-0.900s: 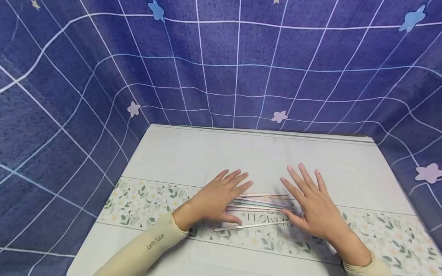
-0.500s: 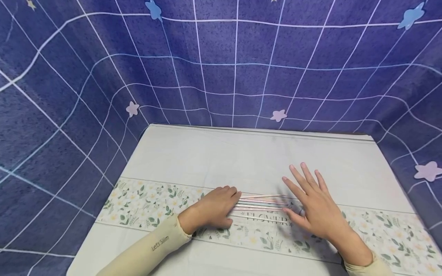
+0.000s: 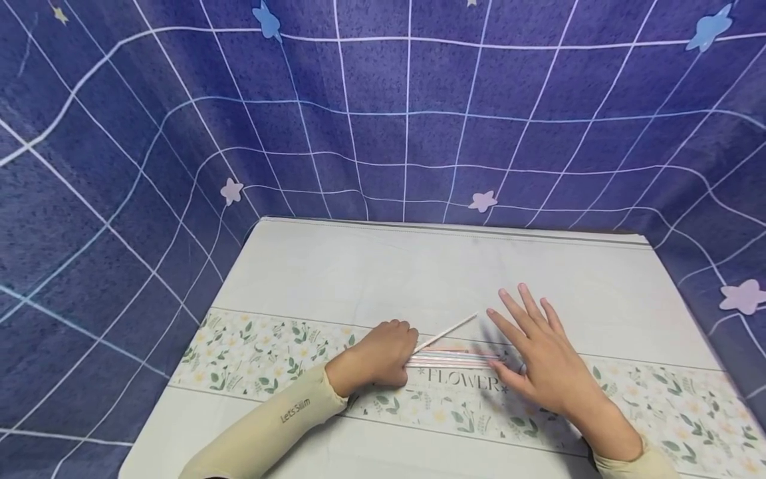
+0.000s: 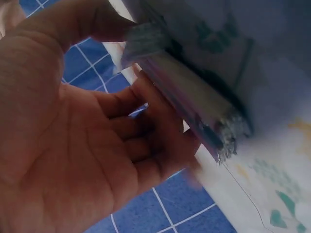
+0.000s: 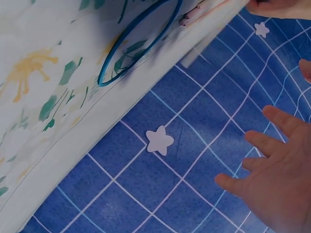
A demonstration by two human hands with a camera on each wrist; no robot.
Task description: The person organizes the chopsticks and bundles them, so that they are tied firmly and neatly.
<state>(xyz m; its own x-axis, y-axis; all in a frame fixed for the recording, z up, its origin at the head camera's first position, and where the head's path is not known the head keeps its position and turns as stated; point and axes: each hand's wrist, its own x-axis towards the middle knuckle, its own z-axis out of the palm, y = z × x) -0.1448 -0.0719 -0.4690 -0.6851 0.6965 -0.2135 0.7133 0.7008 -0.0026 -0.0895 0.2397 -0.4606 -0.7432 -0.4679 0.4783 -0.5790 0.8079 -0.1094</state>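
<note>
Sticks (image 3: 453,360), slim and pastel, lie over the floral band (image 3: 239,349), left ends clamped in the curled left hand (image 3: 383,352); the spread right hand (image 3: 541,362) holds nothing. Gathering seems under way; the next move calls for aligning the slanting white stick (image 3: 445,333).

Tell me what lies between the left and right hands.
The head view shows thin sticks running from the left hand toward the right hand, one white stick angled away from the rest, and the printed word FLOWER on the tablecloth.
</note>
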